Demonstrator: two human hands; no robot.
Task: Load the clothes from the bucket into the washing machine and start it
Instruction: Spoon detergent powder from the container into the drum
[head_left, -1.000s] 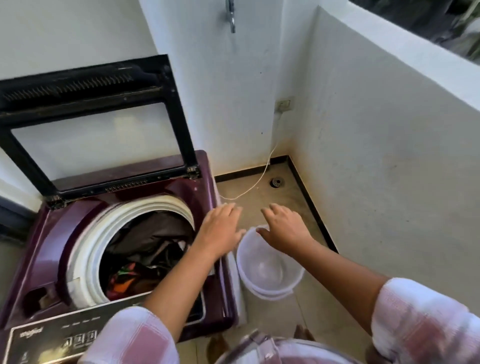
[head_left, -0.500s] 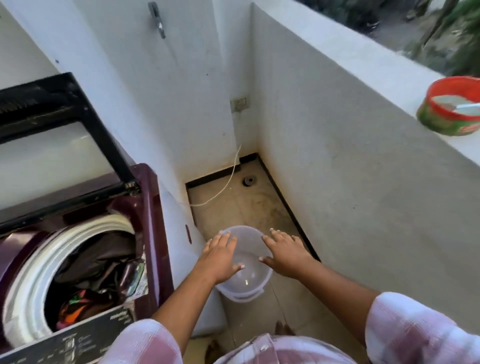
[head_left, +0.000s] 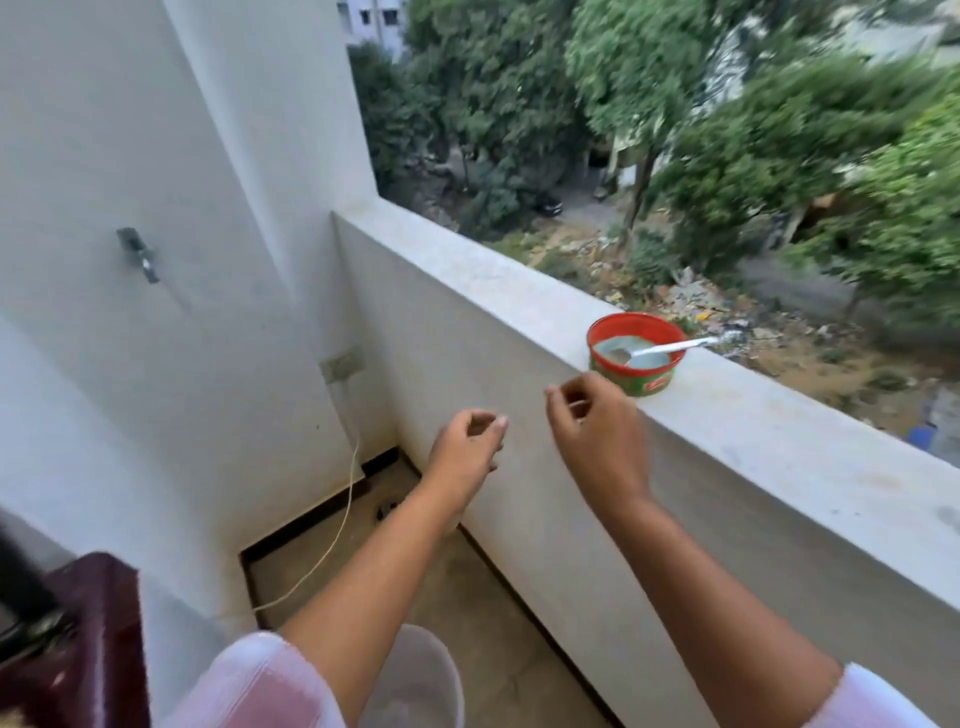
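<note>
Both my hands are raised in front of the balcony wall with nothing in them. My left hand has its fingers loosely curled and apart. My right hand is also loosely curled, just left of and below a red and green tub that holds pale powder and a white spoon. The translucent bucket stands on the floor below my left forearm and looks empty. Only a maroon corner of the washing machine shows at bottom left; its drum is out of view.
The tub stands on the parapet ledge, with a drop to trees and ground beyond. A white cable hangs from a wall socket to the tiled floor. A metal tap juts from the left wall.
My view has swung up and right, away from the machine's drum. Both hands have lifted off the bucket on the floor and risen toward the tub on the ledge.
</note>
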